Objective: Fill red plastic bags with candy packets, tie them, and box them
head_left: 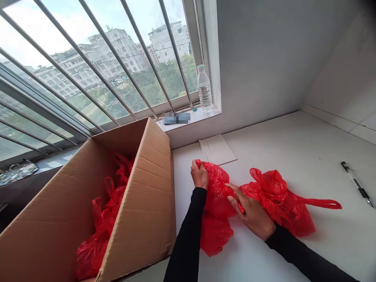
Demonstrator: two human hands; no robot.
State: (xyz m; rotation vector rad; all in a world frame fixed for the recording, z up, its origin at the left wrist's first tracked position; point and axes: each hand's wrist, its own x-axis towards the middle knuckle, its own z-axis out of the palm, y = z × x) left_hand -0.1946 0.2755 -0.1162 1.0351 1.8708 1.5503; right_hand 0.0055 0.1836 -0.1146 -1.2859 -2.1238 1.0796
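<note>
Two red plastic bags lie on a white table (293,149). My left hand (199,174) is closed round the top edge of the nearer red bag (216,211). My right hand (249,211) rests on the same bag's right side, thumb and fingers pinching its plastic. The second red bag (282,199) lies crumpled just right of my right hand, one handle loop stretched out to the right. Both my arms wear black sleeves.
An open cardboard box (147,196) at the left holds several more red bags (100,223). A white sheet of paper (217,149) lies behind the bags, a pen (357,188) at the far right. A water bottle (204,89) stands on the barred window's sill.
</note>
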